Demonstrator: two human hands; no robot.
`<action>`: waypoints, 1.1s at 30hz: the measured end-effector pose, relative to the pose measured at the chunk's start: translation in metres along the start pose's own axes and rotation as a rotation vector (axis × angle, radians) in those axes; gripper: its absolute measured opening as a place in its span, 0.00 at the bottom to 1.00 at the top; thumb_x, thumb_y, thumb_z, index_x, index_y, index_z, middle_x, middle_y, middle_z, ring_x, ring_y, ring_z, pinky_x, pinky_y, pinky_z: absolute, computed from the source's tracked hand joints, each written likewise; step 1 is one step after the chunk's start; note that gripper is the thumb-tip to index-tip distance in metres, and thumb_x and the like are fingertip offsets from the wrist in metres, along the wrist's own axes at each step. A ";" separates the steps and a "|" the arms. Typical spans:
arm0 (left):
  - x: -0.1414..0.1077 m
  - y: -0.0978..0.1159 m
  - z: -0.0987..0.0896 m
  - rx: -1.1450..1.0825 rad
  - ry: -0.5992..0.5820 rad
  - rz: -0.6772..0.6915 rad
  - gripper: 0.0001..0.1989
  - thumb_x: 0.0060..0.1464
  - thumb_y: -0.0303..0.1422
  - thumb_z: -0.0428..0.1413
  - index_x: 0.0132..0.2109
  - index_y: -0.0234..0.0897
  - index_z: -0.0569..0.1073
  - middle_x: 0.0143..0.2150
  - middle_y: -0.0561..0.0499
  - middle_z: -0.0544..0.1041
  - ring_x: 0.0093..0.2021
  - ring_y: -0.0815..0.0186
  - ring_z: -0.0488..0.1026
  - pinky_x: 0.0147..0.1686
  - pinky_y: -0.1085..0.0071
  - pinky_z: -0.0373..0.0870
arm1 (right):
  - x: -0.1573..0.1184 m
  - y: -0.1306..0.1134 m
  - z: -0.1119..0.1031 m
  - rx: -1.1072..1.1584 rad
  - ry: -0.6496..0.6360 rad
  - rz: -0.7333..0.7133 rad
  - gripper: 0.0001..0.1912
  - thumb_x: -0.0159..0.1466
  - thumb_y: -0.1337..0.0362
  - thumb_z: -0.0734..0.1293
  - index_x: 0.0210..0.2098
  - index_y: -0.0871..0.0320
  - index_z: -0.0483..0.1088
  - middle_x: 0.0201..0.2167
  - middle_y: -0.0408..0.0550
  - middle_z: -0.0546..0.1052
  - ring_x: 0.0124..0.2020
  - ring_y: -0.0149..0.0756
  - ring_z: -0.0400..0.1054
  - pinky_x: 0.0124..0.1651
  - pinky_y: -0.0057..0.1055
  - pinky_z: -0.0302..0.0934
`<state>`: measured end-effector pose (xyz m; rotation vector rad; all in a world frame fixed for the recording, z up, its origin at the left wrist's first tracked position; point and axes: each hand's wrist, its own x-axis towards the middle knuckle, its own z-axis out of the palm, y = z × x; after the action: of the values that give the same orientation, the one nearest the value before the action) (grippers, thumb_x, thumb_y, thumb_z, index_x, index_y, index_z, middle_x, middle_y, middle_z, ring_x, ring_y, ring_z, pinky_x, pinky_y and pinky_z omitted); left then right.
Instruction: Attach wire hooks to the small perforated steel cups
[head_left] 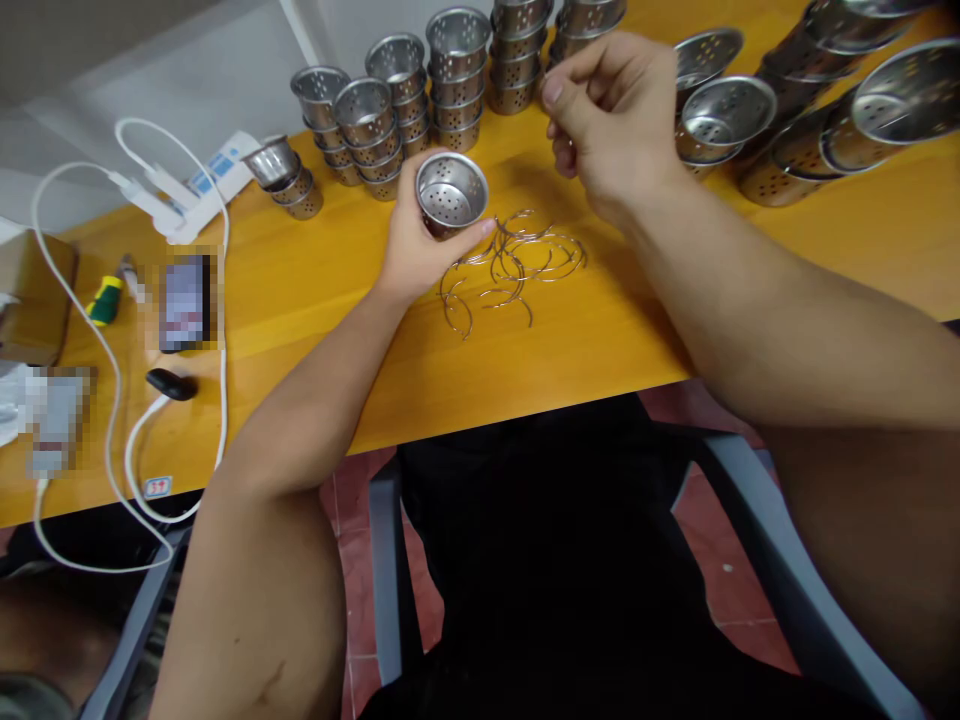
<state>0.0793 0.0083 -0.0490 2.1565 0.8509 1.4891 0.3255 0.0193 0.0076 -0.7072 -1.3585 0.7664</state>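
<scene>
The left hand (411, 245) is wrapped around a cup (452, 190), thumb on the near side, mouth facing up; whether its base touches the worktop (315, 330) cannot be told. The wall looks smooth, so a loose or one-sided grip could let it turn or slip.

The right hand (611, 130) hangs well apart from the cup, fingers curled and thumb near the index finger; whether anything thin is pinched there cannot be told. If a wire is, a light pinch could drop it.

The curved wires (519, 268) overlap just beside the left thumb. Lifting one could drag others along, and their ends could prick or scratch.

Behind, stacks (375, 135) stand close together, and the right hand is near some; a knuckle or forearm catching a rim could topple them. The short stack (289, 185) has a tilted top cup, easily knocked. A cable (224, 330) near the left elbow could snag.
</scene>
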 end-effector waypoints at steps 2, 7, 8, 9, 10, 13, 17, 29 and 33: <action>0.000 -0.004 0.002 -0.016 0.018 0.019 0.39 0.58 0.58 0.68 0.67 0.61 0.58 0.67 0.49 0.71 0.68 0.51 0.73 0.71 0.51 0.72 | -0.002 -0.002 0.002 -0.006 -0.017 -0.007 0.20 0.64 0.54 0.84 0.35 0.57 0.74 0.20 0.38 0.71 0.13 0.28 0.56 0.14 0.30 0.48; -0.001 -0.006 0.006 -0.010 0.028 -0.011 0.39 0.59 0.56 0.67 0.69 0.63 0.56 0.69 0.50 0.67 0.72 0.49 0.70 0.73 0.48 0.71 | -0.013 -0.010 0.014 -0.134 -0.090 0.027 0.06 0.69 0.65 0.78 0.37 0.54 0.77 0.23 0.40 0.73 0.18 0.29 0.59 0.20 0.28 0.53; -0.001 -0.004 0.005 -0.007 0.032 0.006 0.40 0.58 0.58 0.67 0.69 0.63 0.57 0.69 0.49 0.68 0.71 0.48 0.71 0.73 0.46 0.71 | -0.014 -0.011 0.015 -0.138 -0.110 0.014 0.05 0.68 0.64 0.77 0.37 0.54 0.78 0.23 0.40 0.73 0.19 0.30 0.59 0.21 0.29 0.52; 0.000 -0.002 0.004 0.004 0.037 0.025 0.41 0.56 0.61 0.68 0.68 0.62 0.59 0.67 0.49 0.68 0.70 0.47 0.72 0.72 0.45 0.71 | -0.015 -0.011 0.016 -0.136 -0.127 -0.003 0.05 0.66 0.62 0.78 0.37 0.53 0.79 0.22 0.40 0.72 0.19 0.30 0.58 0.22 0.30 0.52; 0.000 0.001 0.003 0.027 0.043 0.040 0.40 0.54 0.63 0.68 0.67 0.61 0.61 0.65 0.48 0.70 0.69 0.47 0.73 0.72 0.45 0.72 | -0.016 -0.012 0.016 -0.140 -0.145 -0.021 0.06 0.65 0.60 0.78 0.36 0.53 0.79 0.22 0.41 0.71 0.20 0.31 0.58 0.23 0.31 0.51; 0.000 0.008 0.000 0.096 0.069 0.054 0.39 0.49 0.68 0.69 0.60 0.57 0.67 0.58 0.48 0.73 0.63 0.47 0.76 0.68 0.44 0.74 | -0.016 -0.013 0.013 -0.192 -0.203 -0.063 0.09 0.64 0.55 0.79 0.37 0.51 0.79 0.24 0.42 0.72 0.22 0.33 0.59 0.26 0.33 0.51; 0.000 0.009 0.001 0.050 0.087 0.018 0.40 0.47 0.69 0.69 0.57 0.57 0.65 0.53 0.50 0.74 0.56 0.50 0.78 0.61 0.45 0.79 | -0.017 -0.013 0.012 -0.232 -0.202 -0.122 0.11 0.65 0.52 0.78 0.36 0.51 0.79 0.24 0.43 0.69 0.23 0.34 0.57 0.27 0.34 0.48; 0.001 0.000 0.003 -0.023 -0.009 0.054 0.39 0.56 0.69 0.61 0.65 0.59 0.61 0.62 0.48 0.73 0.63 0.51 0.76 0.64 0.50 0.75 | -0.025 -0.019 0.017 -0.216 -0.298 -0.103 0.07 0.67 0.58 0.77 0.39 0.52 0.77 0.25 0.41 0.69 0.24 0.32 0.56 0.28 0.31 0.50; 0.000 -0.001 0.003 0.048 -0.029 0.035 0.39 0.54 0.71 0.62 0.61 0.56 0.64 0.58 0.49 0.76 0.60 0.51 0.78 0.61 0.50 0.77 | -0.031 -0.020 0.025 -0.202 -0.314 -0.086 0.10 0.64 0.55 0.78 0.36 0.52 0.77 0.25 0.42 0.71 0.23 0.33 0.58 0.27 0.32 0.50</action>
<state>0.0815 0.0092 -0.0512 2.2328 0.8508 1.4653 0.3002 -0.0171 0.0085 -0.7001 -1.7591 0.6977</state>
